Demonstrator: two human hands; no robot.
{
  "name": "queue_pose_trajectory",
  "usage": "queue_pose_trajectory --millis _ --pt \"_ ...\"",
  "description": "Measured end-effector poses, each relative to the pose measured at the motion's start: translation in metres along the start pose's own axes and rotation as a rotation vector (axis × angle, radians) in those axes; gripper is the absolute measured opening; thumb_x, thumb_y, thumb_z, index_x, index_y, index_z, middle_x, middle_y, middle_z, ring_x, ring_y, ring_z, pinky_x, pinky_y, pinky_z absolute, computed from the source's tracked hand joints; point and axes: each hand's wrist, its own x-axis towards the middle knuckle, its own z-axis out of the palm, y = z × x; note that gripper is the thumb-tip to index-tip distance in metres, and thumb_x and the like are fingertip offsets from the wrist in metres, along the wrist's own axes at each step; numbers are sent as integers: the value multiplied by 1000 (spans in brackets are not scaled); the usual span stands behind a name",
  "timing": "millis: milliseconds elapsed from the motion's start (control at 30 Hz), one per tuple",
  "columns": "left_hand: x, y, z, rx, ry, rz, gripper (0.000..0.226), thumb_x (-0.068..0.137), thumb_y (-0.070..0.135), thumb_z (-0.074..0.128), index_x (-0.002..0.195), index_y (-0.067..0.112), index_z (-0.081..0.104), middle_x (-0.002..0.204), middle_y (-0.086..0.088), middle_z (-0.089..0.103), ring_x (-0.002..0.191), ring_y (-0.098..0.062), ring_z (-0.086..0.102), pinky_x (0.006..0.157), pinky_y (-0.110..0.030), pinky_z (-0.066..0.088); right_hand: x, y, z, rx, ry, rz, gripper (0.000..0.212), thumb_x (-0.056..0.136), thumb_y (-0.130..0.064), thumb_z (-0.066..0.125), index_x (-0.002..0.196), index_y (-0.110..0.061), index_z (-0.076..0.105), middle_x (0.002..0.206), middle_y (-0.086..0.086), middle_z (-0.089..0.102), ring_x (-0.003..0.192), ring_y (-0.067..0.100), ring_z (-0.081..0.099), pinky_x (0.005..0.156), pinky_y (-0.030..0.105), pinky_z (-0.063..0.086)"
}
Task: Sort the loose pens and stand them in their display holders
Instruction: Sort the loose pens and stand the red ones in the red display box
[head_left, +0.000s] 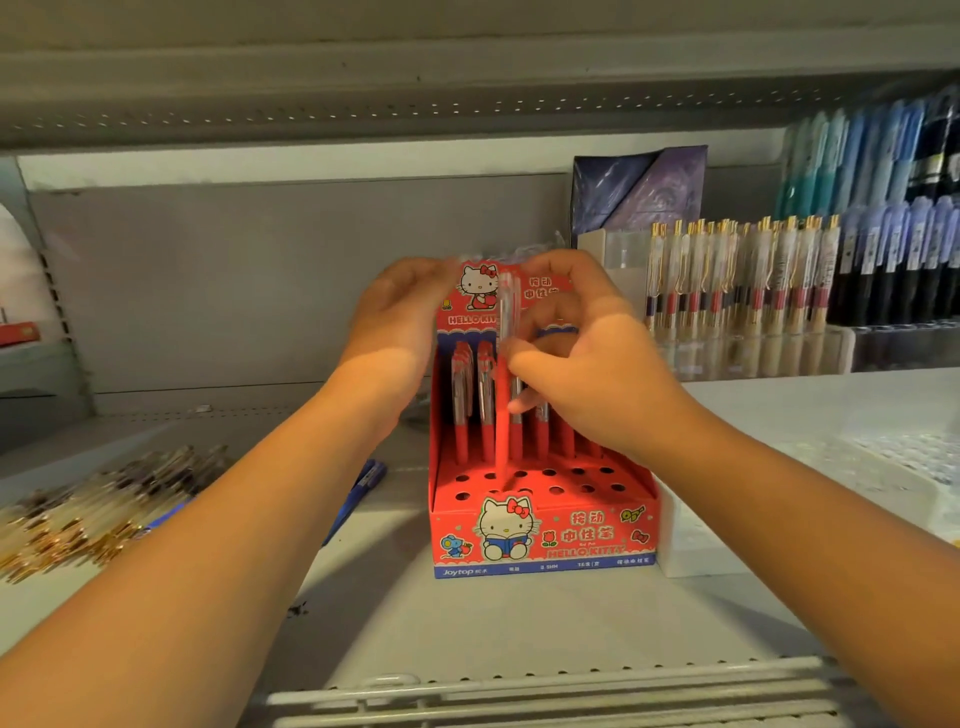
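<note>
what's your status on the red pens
Left hand grips red display holder at its backboard. Right hand pinches red pen, tip at a hole. Nothing in the way.

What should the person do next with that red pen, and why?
Probably ease the red pen straight down: the right hand pinches it upright with its tip at an open hole in the red holder, which the left hand steadies.

Shelf: pale grey metal, right in front of me
Middle: red Hello Kitty pen holder, upright
My left: messy pile of loose gold-clipped pens, with blue pens nearer the holder
My right: white box just beside the holder, and clear pen racks further back
</note>
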Motion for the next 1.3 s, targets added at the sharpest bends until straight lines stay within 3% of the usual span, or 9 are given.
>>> queue_pose_trajectory --millis 100,267,400,500,600,767,1000,1167,1300 --pt "3 -6 -3 263 15 -292 8 93 19 55 86 18 59 85 2 58 71 -11 54 68 -25 43 5 -1 6 -17 42 -38 48 85 1 65 115 -33 50 92 4 60 60 28 69 50 42 60" --pt "-11 -17 -4 267 -292 -636 28 93 27 47 73 16 63 50 -4 67 70 -30 63 65 -39 51 11 6 23 -128 85 -70 52 80 -5 69 101 -47 47 77 -7 61 58 21 66 49 46 58" --pt "-7 -21 -6 349 -322 -629 30 96 20 41 76 11 61 42 -2 63 62 -28 64 55 -34 51 8 18 28 -206 93 -105 49 79 -8 69 103 -45 47 76 0 64 56 18 62 67 44 58" --pt "-7 -22 -8 392 -352 -621 30 97 15 36 82 10 62 54 -7 69 45 -23 67 47 -35 56 8 21 29 -209 78 -122 49 79 -10 67 110 -43 48 75 -1 63 54 14 60 69 44 57" --pt "-5 -23 -8 412 -366 -606 30 98 12 33 86 11 61 75 -13 68 54 -25 69 50 -41 59 8 23 28 -195 61 -131 49 80 -11 67 110 -46 49 76 -6 62 57 14 63 64 45 59" --pt "-1 -27 -12 399 -414 -603 30 95 6 32 87 9 62 53 -7 68 51 -25 69 59 -49 61 7 25 29 -160 61 -126 51 80 -6 65 104 -48 49 77 -7 60 60 23 65 63 50 58" --pt "1 -28 -16 367 -442 -598 33 90 0 32 93 13 62 56 -5 70 54 -25 72 54 -46 60 1 26 30 -327 -124 -85 47 82 -10 70 108 -41 45 79 -3 64 58 13 67 66 42 58" --pt "5 -32 -17 348 -473 -603 34 92 2 33 101 12 64 70 -11 74 63 -28 74 57 -48 60 0 24 26 -336 -168 -28 48 86 -14 70 109 -44 41 84 -2 66 62 16 70 68 44 60" --pt "6 -35 -19 341 -481 -608 31 91 3 33 98 14 62 63 -8 72 60 -27 73 55 -46 59 -3 23 26 -321 -178 -17 49 87 -11 69 112 -42 40 81 -2 65 59 15 70 66 44 60"
